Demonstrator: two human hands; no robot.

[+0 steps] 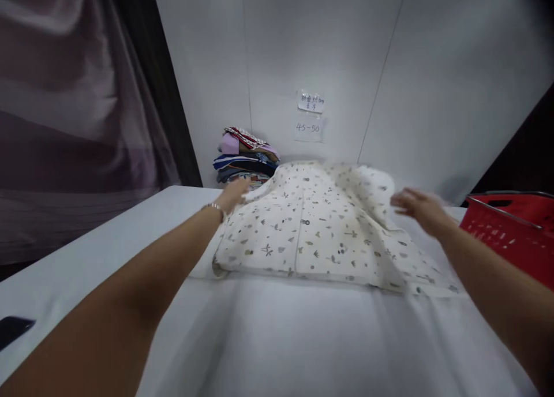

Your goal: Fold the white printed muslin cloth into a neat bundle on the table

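Note:
A cream button-front shirt (298, 229) with a small dark print of leaves and shells lies spread on the white table, its buttons facing up. At the shirt's left edge is my left hand (234, 194), a bracelet on its wrist. Its fingers are blurred but look stretched out, holding nothing that I can see. My right hand (418, 208) hovers by the right side of the shirt, fingers apart and nothing in them. Near that hand, a pale sleeve or side panel (374, 189) is raised and blurred by motion.
Folded clothes (247, 157) are stacked against the wall at the back left. A red basket (511, 229) with a metal handle stands at the right. Two paper notes (309, 128) are fixed to the wall. A dark object (15, 329) lies on the white table (142, 224) at the left.

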